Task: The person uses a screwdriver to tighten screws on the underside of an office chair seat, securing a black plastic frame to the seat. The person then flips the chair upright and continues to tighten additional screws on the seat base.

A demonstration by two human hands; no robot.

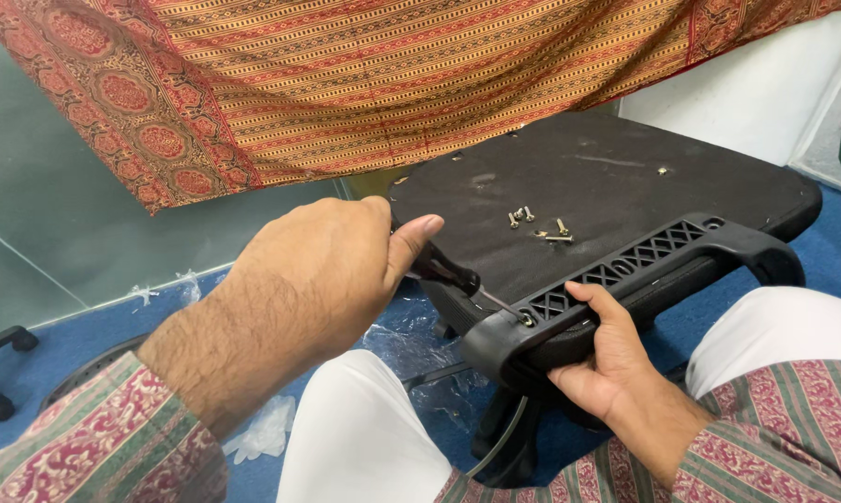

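My left hand (313, 279) is wrapped around the dark handle of a screwdriver (458, 278). Its thin shaft slants down to a screw at the near end of a black plastic armrest (644, 256) with a lattice top. My right hand (607, 359) grips that near end of the armrest from below, thumb on top. The armrest lies along the edge of an upturned black chair seat (607, 182). A few loose metal screws (541, 226) lie on the seat's underside.
A red and gold patterned cloth (346, 84) hangs behind the seat. Crumpled clear plastic wrap (271, 428) lies on the blue carpet (75, 340). A black chair base leg (1, 345) shows at the left edge. My white-trousered knees (364, 438) flank the seat.
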